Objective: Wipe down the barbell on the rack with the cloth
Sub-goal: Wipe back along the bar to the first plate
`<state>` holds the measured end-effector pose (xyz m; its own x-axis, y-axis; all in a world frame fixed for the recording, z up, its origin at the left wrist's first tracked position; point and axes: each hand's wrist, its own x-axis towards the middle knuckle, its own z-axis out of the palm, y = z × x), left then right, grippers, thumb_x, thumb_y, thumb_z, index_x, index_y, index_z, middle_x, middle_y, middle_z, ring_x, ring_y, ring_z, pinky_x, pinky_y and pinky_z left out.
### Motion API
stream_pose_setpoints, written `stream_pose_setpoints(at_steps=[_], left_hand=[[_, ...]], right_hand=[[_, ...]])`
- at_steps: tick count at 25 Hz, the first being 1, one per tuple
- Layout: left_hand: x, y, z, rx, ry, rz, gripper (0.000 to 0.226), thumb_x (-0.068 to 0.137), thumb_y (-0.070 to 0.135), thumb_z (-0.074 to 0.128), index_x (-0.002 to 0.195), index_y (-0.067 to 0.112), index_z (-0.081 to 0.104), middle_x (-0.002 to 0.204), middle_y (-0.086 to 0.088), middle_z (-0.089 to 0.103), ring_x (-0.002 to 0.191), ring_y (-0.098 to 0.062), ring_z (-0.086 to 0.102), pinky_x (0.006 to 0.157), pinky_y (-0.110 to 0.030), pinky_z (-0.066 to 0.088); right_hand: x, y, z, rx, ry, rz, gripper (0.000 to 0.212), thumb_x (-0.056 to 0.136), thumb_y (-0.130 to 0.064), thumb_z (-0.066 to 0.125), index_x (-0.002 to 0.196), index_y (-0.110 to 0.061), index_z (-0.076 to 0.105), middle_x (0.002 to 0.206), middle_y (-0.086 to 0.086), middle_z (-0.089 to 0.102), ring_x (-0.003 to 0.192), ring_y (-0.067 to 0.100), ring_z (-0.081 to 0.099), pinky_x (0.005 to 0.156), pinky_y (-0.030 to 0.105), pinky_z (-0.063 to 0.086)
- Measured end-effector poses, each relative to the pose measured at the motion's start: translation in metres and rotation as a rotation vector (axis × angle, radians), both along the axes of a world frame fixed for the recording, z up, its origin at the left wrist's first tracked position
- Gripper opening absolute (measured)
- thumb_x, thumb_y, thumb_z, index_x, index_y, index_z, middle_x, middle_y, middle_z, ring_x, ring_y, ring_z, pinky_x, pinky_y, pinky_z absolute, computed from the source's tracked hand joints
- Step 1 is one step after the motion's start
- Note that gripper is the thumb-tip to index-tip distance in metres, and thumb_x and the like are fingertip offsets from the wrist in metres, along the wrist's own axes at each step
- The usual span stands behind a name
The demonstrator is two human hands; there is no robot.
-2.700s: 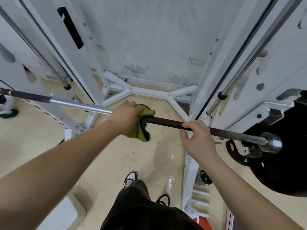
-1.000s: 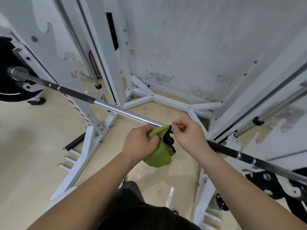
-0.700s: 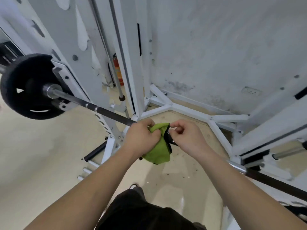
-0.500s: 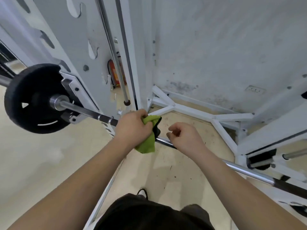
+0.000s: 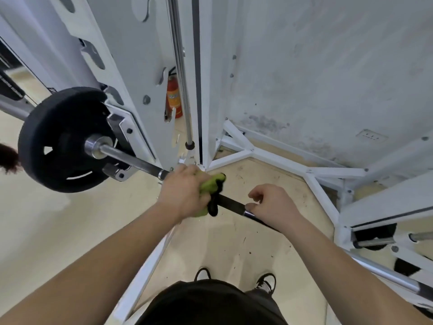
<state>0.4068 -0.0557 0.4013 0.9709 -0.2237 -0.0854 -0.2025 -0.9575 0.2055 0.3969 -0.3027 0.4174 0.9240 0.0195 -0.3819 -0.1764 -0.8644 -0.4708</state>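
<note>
Mid-wipe: my left hand [image 5: 185, 193] clenches the cloth [image 5: 210, 184] around the barbell [image 5: 230, 204] on the rack [image 5: 140, 66] — my right hand [image 5: 273, 202] loosely grips the shaft beside it. Next, likely: slide toward the plate [image 5: 63, 139].

Hidden under the left hand [image 5: 181, 192] and the bunched green cloth [image 5: 210, 184]: a stretch of the barbell [image 5: 131, 158], with most of the cloth buried in the fist. Covered again beneath the right hand [image 5: 273, 204] and forearm, then cut off by the lower right edge. Half masked behind the white rack [image 5: 131, 66]: a red fire extinguisher [image 5: 172, 97], label too small to read.
</note>
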Motion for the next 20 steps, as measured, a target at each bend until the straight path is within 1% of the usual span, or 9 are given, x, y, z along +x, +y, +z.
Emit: stream_pose_setpoints(at_steps=[3,5,7,9,12,14,16,18,20], left_hand=[[0.0,-0.034,0.006,-0.022,-0.005,0.247,0.024,0.084,0.036,0.053,0.102,0.031,0.068,0.097,0.003,0.065,0.097,-0.029,0.051,0.077,-0.037,0.046],[-0.02,-0.081,0.001,-0.033,-0.043,0.028,0.022,0.081,0.024,0.053,0.098,0.028,0.066,0.093,0.002,0.067,0.09,-0.029,0.052,0.076,-0.04,0.047],[-0.036,-0.093,-0.015,-0.144,-0.111,-0.147,0.023,0.082,0.022,0.058,0.1,0.027,0.07,0.095,0.002,0.069,0.089,-0.028,0.052,0.076,-0.042,0.05],[-0.027,-0.068,-0.014,-0.156,-0.128,-0.12,0.029,0.086,0.031,0.059,0.113,0.032,0.07,0.103,0.005,0.067,0.092,-0.026,0.052,0.076,-0.039,0.051],[-0.01,-0.029,-0.01,-0.067,-0.092,0.158,0.033,0.094,0.044,0.053,0.122,0.034,0.066,0.115,0.001,0.06,0.105,-0.026,0.048,0.083,-0.037,0.048],[-0.009,-0.033,-0.006,-0.222,-0.054,0.389,0.032,0.094,0.045,0.056,0.12,0.03,0.066,0.119,-0.005,0.057,0.111,-0.031,0.048,0.088,-0.041,0.049],[-0.017,-0.054,0.0,-0.475,0.022,0.349,0.03,0.089,0.044,0.06,0.115,0.031,0.066,0.11,-0.003,0.065,0.103,-0.029,0.059,0.086,-0.041,0.053],[-0.027,-0.059,0.007,-0.752,0.226,0.196,0.029,0.085,0.045,0.059,0.112,0.035,0.065,0.1,0.009,0.071,0.093,-0.014,0.066,0.083,-0.04,0.058],[-0.023,-0.031,0.009,-0.728,0.175,0.151,0.037,0.087,0.051,0.06,0.12,0.036,0.066,0.113,0.014,0.072,0.107,-0.008,0.064,0.094,-0.037,0.055]], right_hand=[[-0.002,0.006,-0.002,0.031,0.058,-0.028,0.03,0.076,-0.044,0.08,0.101,-0.028,0.074,0.096,-0.014,0.066,0.09,0.009,0.062,0.071,0.026,0.047],[-0.004,0.005,-0.002,0.026,0.073,-0.021,0.017,0.074,-0.037,0.08,0.076,-0.023,0.07,0.067,-0.015,0.058,0.067,0.012,0.054,0.058,0.026,0.039],[-0.004,0.001,-0.001,0.049,0.08,-0.004,0.02,0.072,-0.027,0.076,0.063,-0.016,0.063,0.05,-0.011,0.049,0.053,0.015,0.044,0.054,0.028,0.036],[-0.005,0.0,0.004,0.059,0.059,-0.024,0.007,0.074,-0.029,0.078,0.078,-0.026,0.072,0.067,-0.019,0.064,0.063,0.009,0.056,0.062,0.028,0.047],[-0.009,0.008,0.004,0.092,-0.029,-0.07,0.053,0.077,-0.027,0.079,0.129,-0.028,0.066,0.113,-0.014,0.064,0.099,0.007,0.061,0.087,0.029,0.053],[-0.015,0.024,0.007,0.189,-0.118,-0.003,0.08,0.073,-0.033,0.085,0.145,-0.031,0.05,0.13,-0.016,0.051,0.115,0.004,0.053,0.097,0.026,0.046],[-0.021,0.04,0.009,0.235,-0.159,0.117,0.105,0.061,-0.041,0.088,0.153,-0.031,0.038,0.139,-0.016,0.041,0.126,0.003,0.045,0.104,0.025,0.042],[-0.025,0.049,0.001,0.121,-0.22,0.186,0.105,0.06,-0.043,0.079,0.155,-0.03,0.034,0.141,-0.011,0.042,0.128,0.012,0.047,0.099,0.031,0.05],[-0.027,0.054,-0.004,0.004,-0.31,0.153,0.087,0.069,-0.048,0.073,0.149,-0.035,0.04,0.134,-0.01,0.051,0.119,0.017,0.055,0.086,0.035,0.055]])
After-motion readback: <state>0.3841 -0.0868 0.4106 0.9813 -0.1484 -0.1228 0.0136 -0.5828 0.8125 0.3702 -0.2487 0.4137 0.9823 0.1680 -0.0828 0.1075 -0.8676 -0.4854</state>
